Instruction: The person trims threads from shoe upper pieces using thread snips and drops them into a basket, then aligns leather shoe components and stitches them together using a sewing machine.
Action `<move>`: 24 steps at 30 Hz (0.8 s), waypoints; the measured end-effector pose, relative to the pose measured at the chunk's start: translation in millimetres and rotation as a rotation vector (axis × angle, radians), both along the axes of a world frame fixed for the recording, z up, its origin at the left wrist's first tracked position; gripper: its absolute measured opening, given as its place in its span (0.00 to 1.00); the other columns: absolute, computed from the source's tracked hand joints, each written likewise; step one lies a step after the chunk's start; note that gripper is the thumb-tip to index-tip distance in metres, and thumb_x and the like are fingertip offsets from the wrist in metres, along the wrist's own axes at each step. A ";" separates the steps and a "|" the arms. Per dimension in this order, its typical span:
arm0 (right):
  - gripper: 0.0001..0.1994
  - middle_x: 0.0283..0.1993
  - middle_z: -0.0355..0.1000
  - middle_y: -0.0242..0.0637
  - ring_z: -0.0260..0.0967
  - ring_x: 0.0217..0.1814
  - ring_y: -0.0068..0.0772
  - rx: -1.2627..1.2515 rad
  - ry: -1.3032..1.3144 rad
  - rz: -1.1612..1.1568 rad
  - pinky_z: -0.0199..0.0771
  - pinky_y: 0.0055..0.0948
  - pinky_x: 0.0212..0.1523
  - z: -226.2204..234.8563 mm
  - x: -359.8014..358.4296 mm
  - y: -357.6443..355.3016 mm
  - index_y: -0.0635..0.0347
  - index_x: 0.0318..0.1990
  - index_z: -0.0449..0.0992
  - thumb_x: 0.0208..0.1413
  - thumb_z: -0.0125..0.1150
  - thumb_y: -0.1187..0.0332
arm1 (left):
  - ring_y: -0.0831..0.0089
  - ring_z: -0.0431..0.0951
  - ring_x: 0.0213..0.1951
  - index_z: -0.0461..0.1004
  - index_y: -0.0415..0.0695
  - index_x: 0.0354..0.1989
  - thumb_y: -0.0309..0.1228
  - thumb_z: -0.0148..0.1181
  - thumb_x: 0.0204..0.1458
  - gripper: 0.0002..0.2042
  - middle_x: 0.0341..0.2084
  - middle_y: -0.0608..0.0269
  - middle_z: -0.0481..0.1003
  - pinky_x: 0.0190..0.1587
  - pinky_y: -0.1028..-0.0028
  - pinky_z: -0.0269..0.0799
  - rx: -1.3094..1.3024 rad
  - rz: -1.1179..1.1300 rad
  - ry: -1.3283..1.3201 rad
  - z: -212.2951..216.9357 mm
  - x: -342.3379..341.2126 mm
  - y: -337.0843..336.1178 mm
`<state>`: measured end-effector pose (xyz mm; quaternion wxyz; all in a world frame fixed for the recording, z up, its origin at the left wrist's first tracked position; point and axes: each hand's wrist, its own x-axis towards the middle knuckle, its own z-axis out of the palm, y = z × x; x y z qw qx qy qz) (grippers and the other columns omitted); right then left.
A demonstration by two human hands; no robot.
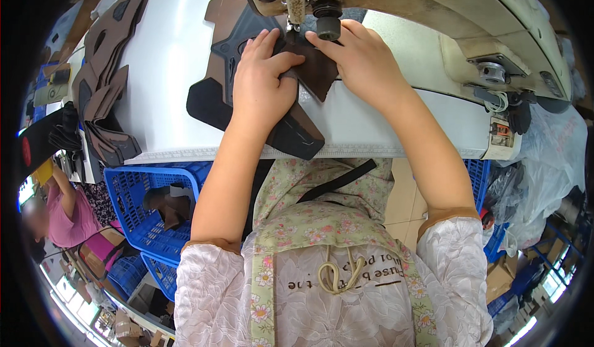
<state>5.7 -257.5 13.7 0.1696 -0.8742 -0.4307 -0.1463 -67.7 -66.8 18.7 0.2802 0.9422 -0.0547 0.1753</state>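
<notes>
A worker's left hand (pixel 260 84) lay flat, fingers spread and pressing down, on a dark shoe-upper panel (pixel 247 102) at the far edge of a white sewing table (pixel 167 56), while the right hand (pixel 362 62) pinched and steadied a brown leather piece (pixel 318 71) just below the presser foot (pixel 328 22) of an industrial sewing machine (pixel 433 13). Neither hand was closed into a fist; both held the layered work against the table. The panel lay beneath the machine head, its near corner overhanging the table's near edge. The fingertips of both hands sat very close to the foot, and the likeliest trouble, judged from that closeness, was a finger drawn under the needle if the work fed faster than expected. The overhanging corner could also drag and pull the seam off line. To the left, a stack of cut brown pieces (pixel 102 87) waited on the table; a blue plastic crate (pixel 139 204) stood below, near left. Another person in pink (pixel 68 214) sat at far left.
</notes>
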 end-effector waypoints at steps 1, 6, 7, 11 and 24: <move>0.28 0.50 0.72 0.34 0.65 0.57 0.39 0.000 0.002 -0.009 0.68 0.39 0.53 -0.1 -0.3 0.4 0.40 0.59 0.73 0.48 0.57 0.77 | 0.46 0.65 0.62 0.83 0.48 0.38 0.21 0.52 0.36 0.19 0.56 0.40 0.70 0.68 0.54 0.54 0.007 0.001 0.021 1.3 0.1 -0.1; 0.28 0.52 0.72 0.33 0.65 0.58 0.38 -0.010 0.021 -0.009 0.68 0.39 0.54 -2.8 1.1 0.5 0.40 0.58 0.73 0.48 0.57 0.78 | 0.44 0.66 0.61 0.83 0.48 0.35 0.22 0.54 0.36 0.16 0.54 0.37 0.71 0.66 0.52 0.56 0.002 -0.009 -0.016 -0.9 1.2 0.0; 0.28 0.53 0.72 0.33 0.65 0.58 0.38 -0.011 0.032 -0.013 0.68 0.39 0.55 -3.1 1.0 0.6 0.40 0.58 0.73 0.48 0.57 0.78 | 0.44 0.66 0.61 0.83 0.48 0.35 0.22 0.55 0.36 0.16 0.53 0.37 0.71 0.66 0.52 0.56 0.005 -0.010 -0.016 -1.2 1.2 0.0; 0.23 0.58 0.69 0.32 0.65 0.58 0.35 -0.027 -0.054 -0.006 0.70 0.34 0.50 -2.9 2.2 0.1 0.48 0.51 0.79 0.43 0.61 0.74 | 0.50 0.64 0.64 0.83 0.48 0.38 0.19 0.51 0.35 0.21 0.57 0.43 0.70 0.69 0.57 0.53 0.008 -0.002 0.025 -0.2 -0.1 -1.1; 0.23 0.58 0.68 0.30 0.64 0.60 0.35 -0.092 0.007 -0.038 0.69 0.36 0.54 5.1 1.0 2.5 0.48 0.51 0.77 0.42 0.62 0.75 | 0.50 0.65 0.63 0.82 0.48 0.38 0.20 0.52 0.37 0.19 0.57 0.45 0.70 0.69 0.57 0.54 0.021 -0.010 0.003 -2.4 4.9 3.3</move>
